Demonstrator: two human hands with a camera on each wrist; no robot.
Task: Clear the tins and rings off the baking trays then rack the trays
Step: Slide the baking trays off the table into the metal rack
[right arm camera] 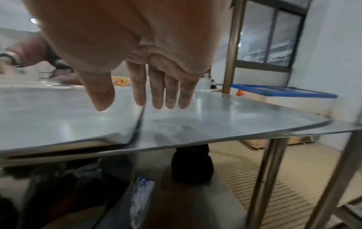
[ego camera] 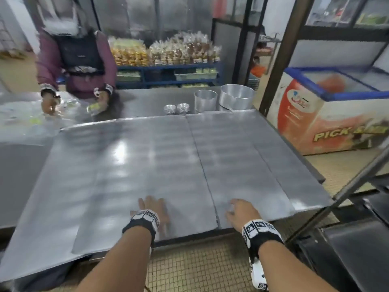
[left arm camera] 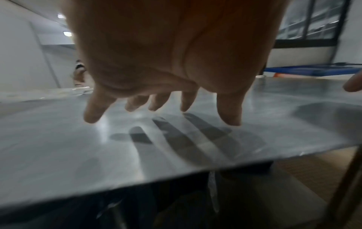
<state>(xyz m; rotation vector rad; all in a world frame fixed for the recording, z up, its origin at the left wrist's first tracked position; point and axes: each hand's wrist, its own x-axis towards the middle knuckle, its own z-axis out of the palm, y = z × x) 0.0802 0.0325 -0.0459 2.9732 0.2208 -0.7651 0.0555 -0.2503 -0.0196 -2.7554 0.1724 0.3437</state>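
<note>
Flat steel baking trays lie side by side on the steel table, bare of tins: a left tray (ego camera: 117,175) (left arm camera: 78,147) (right arm camera: 58,114) and a right tray (ego camera: 242,161) (right arm camera: 215,117), with a further tray edge showing under the right one. My left hand (ego camera: 152,204) (left arm camera: 156,108) hovers with fingers spread just above the left tray's near edge. My right hand (ego camera: 239,208) (right arm camera: 156,99) hovers flat with straight fingers over the right tray's near-left corner. Neither holds anything. Two tall round tins (ego camera: 205,101) (ego camera: 236,100) and two small fluted tins (ego camera: 175,108) stand behind the trays.
Another person (ego camera: 77,66) works at the table's far left with clear packets. A metal rack frame (ego camera: 336,197) stands to the right, with dark trays low on it. A chest freezer (ego camera: 328,114) sits beyond. Tiled floor lies below the table edge.
</note>
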